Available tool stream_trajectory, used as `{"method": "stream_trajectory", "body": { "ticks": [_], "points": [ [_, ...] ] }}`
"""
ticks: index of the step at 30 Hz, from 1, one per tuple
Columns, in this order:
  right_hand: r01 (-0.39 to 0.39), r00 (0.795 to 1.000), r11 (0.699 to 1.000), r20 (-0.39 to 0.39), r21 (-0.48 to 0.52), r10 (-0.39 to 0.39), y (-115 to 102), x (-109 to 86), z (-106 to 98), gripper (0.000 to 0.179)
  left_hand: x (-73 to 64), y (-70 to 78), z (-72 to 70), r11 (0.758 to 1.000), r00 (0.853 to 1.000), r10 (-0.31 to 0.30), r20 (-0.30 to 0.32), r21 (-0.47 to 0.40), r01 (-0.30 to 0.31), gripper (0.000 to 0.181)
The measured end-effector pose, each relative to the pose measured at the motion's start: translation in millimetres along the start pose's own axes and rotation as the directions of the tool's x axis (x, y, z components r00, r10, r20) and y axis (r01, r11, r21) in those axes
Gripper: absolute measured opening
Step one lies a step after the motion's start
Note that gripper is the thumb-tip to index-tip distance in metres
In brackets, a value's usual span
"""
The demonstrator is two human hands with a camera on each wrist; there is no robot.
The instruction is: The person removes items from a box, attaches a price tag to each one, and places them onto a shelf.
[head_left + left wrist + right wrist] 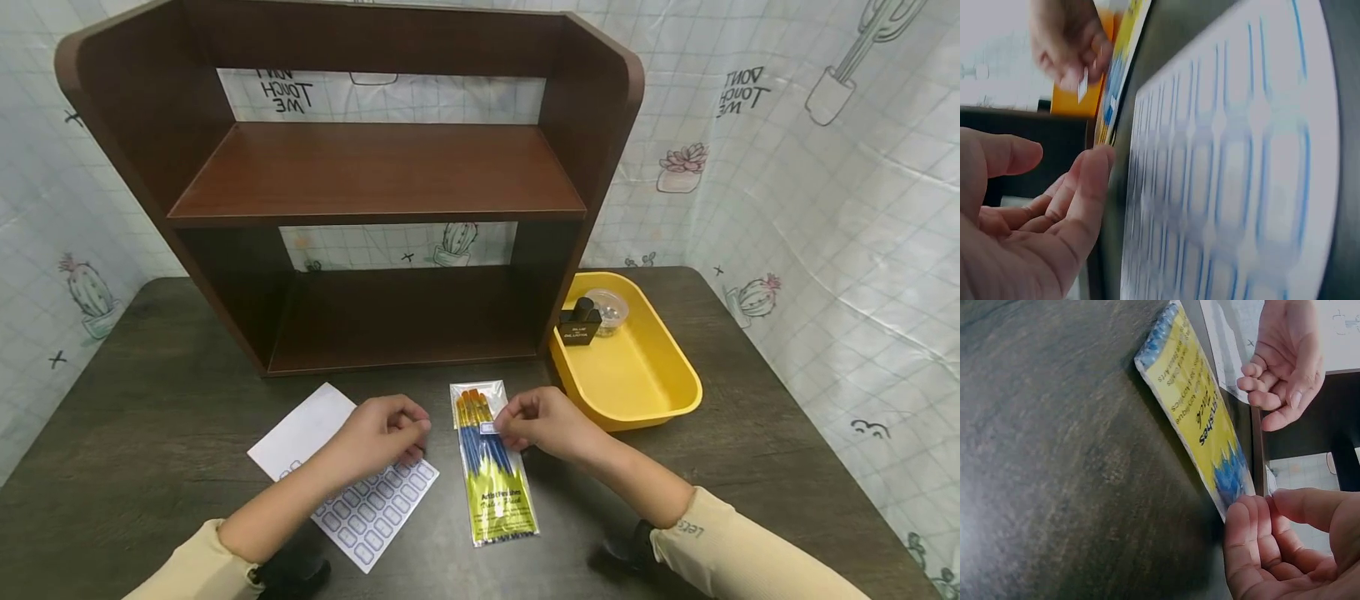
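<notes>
My right hand [542, 422] pinches a small white sticker label [1082, 86] between thumb and fingertips, over the upper part of a pack of paintbrushes [491, 475]. The pack lies flat on the table, with orange bristles, blue handles and a yellow-green printed band in clear plastic. Whether the label touches the pack I cannot tell. Over the sticker sheet [375, 517] hovers my left hand [1035, 231], its fingers loosely bent and nothing between them. Rows of blue-outlined labels cover the sheet's near part. A plain white sheet part [311, 425] extends beyond, partly hidden by the left forearm.
Behind the hands stands a dark brown two-level shelf [375, 171]. To its right sits a yellow bin [637, 379] holding a black box [579, 328] and a round clear container [609, 308]. A patterned white sheet hangs around the dark table [187, 433].
</notes>
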State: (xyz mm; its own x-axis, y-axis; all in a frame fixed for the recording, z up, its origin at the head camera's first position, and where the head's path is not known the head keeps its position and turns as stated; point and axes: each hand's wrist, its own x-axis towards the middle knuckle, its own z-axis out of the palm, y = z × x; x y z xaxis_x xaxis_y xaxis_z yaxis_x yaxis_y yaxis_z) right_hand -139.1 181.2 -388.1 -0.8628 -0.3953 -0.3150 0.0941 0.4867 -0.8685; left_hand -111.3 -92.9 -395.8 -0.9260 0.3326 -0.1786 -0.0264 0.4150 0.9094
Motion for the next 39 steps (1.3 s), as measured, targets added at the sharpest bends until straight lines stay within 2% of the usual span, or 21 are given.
{"method": "stream_trajectory", "body": {
  "ticks": [3,7,10,18,21,29,35,39],
  "points": [
    [-0.003,1.0,1.0,0.002,-0.003,0.003,1,0.4,1,0.014,2.3,3.4,10.5,0.99,0.994,-0.071,0.078,-0.113,0.079,0.025],
    [-0.005,1.0,1.0,0.003,0.005,0.005,2,0.4,2,0.015,5.8,7.3,21.6,0.968,0.98,-0.142,0.136,-0.186,0.166,0.024],
    [-0.006,1.0,1.0,0.009,0.014,0.006,2,0.4,3,0.016,9.0,9.4,28.2,0.954,0.974,-0.181,0.134,-0.218,0.207,0.023],
    [-0.024,1.0,0.999,0.008,0.031,0.024,2,0.4,4,0.018,21.8,11.1,37.7,0.928,0.958,-0.271,0.096,-0.237,0.287,0.019],
    [-0.026,1.0,0.999,0.001,0.037,0.026,2,0.9,5,0.018,25.5,11.5,39.7,0.925,0.954,-0.288,0.088,-0.234,0.301,0.015],
    [-0.018,1.0,0.998,0.004,0.067,0.018,3,1.5,7,0.018,29.7,11.4,41.9,0.936,0.961,-0.268,0.07,-0.218,0.277,0.011],
    [-0.009,1.0,0.999,-0.014,0.03,0.009,2,3.1,9,0.017,30.7,14.1,42.1,0.944,0.964,-0.254,0.074,-0.197,0.264,0.012],
    [0.025,0.999,1.0,-0.024,-0.005,-0.025,3,5.2,11,0.015,32.4,14.1,42.6,0.95,0.966,-0.248,0.07,-0.18,0.257,0.013]
  ]
}}
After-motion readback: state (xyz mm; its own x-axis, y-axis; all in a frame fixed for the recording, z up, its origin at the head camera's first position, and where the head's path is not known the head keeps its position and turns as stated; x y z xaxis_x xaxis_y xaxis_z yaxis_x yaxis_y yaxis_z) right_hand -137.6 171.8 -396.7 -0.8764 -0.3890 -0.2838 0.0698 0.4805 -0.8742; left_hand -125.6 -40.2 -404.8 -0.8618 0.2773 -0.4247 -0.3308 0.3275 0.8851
